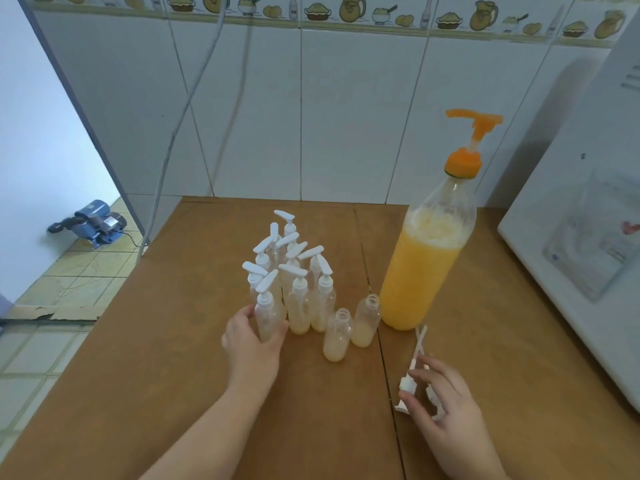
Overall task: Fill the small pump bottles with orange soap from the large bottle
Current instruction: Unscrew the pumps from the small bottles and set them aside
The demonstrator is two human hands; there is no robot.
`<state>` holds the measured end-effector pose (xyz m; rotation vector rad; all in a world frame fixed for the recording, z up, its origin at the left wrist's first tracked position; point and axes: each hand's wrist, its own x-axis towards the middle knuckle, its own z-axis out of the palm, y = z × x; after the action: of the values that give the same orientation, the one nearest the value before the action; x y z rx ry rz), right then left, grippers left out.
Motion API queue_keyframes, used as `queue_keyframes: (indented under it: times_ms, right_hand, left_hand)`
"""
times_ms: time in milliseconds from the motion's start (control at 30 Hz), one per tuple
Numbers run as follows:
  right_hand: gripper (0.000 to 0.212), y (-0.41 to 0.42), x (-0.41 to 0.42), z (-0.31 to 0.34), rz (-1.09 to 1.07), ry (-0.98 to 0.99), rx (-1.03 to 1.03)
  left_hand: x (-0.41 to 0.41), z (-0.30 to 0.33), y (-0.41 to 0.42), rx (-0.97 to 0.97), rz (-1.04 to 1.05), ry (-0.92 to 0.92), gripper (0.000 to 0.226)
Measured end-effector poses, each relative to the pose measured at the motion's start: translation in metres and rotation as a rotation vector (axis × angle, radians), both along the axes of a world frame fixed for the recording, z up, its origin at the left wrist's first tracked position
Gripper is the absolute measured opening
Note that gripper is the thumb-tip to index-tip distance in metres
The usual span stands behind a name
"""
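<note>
The large bottle (pixel 423 268) stands upright on the brown surface (pixel 166 358), toward the right and near the tiled wall (pixel 346 116). It is mostly full of orange soap with foam on top, and an orange pump (pixel 467 147) sits in its neck. Just left of its base stand two small bottles with open necks: one (pixel 366 320) close beside the large bottle, the other (pixel 337 336) a little nearer the person. Both hold a low layer of pale liquid. Further left is a tight cluster of small pump bottles (pixel 298 271) with white pump heads pointing various ways.

The left hand (pixel 251 336) reaches to the front bottle (pixel 267 315) of that cluster; its grip is curled round the bottle's lower body, thumb on one side, fingers on the other. The right hand (pixel 446 407) lies low at the right, its grip pinching a loose white pump head (pixel 407 384) whose thin tube (pixel 420 337) points up toward the large bottle's base. A second white pump piece seems to lie under the fingers, but it is too hidden to tell.

A white appliance (pixel 588 220) stands at the right edge of the surface. On the tiled floor at left lies a blue machine (pixel 91 223), and a cable (pixel 180 119) hangs down the wall.
</note>
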<state>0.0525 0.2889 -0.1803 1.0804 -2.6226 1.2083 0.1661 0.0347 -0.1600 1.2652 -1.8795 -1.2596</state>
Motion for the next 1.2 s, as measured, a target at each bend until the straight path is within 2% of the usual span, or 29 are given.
queue_keyframes:
  times_ms: [167,333,400,467,567,600,733,867,933,1033,1067,1133,1200]
  right_hand:
    - [0.02,-0.017,0.009,0.03,-0.058,0.006,-0.146]
    - [0.019,-0.055,0.023,0.093,-0.007,0.083,-0.39]
    - [0.021,-0.071,0.033,0.121,0.069,-0.01,-0.403]
    - [0.029,-0.091,0.042,0.141,0.128,-0.215,-0.363]
    - [0.035,-0.116,0.048,0.156,0.131,-0.54,-0.325]
    - [0.032,-0.121,0.048,0.158,0.104,-0.579,-0.331]
    - [0.021,-0.127,0.047,0.161,0.022,-0.536,-0.332]
    - [0.011,-0.125,0.04,0.163,0.078,-0.56,-0.256]
    - [0.023,-0.123,0.035,0.165,0.174,-0.655,-0.231]
    - [0.058,-0.117,0.032,0.173,0.344,-0.86,-0.24]
    - [0.067,-0.115,0.033,0.175,0.344,-0.852,-0.244]
    - [0.083,-0.113,0.029,0.173,0.212,-0.711,-0.275]
    - [0.083,-0.111,0.024,0.171,0.095,-0.588,-0.308]
  left_hand:
    - [0.0,0.008,0.001,-0.042,-0.009,0.031,0.025]
    - [0.019,0.026,0.017,-0.097,-0.075,0.171,0.023]
    - [0.024,0.038,0.025,-0.19,-0.114,0.236,0.028]
    - [0.024,0.045,0.032,-0.317,-0.152,0.281,0.036]
    - [0.02,0.051,0.04,-0.387,-0.198,0.29,0.041]
    - [0.019,0.054,0.042,-0.399,-0.206,0.286,0.041]
    - [0.022,0.06,0.045,-0.43,-0.267,0.279,0.043]
    - [0.024,0.06,0.046,-0.303,-0.369,0.315,0.038]
    - [0.025,0.062,0.047,-0.253,-0.405,0.333,0.04]
    - [0.025,0.07,0.048,-0.217,-0.468,0.353,0.038]
    - [0.026,0.073,0.049,-0.217,-0.495,0.355,0.04]
    - [0.025,0.074,0.05,-0.219,-0.503,0.371,0.042]
    - [0.024,0.073,0.047,-0.2,-0.451,0.403,0.042]
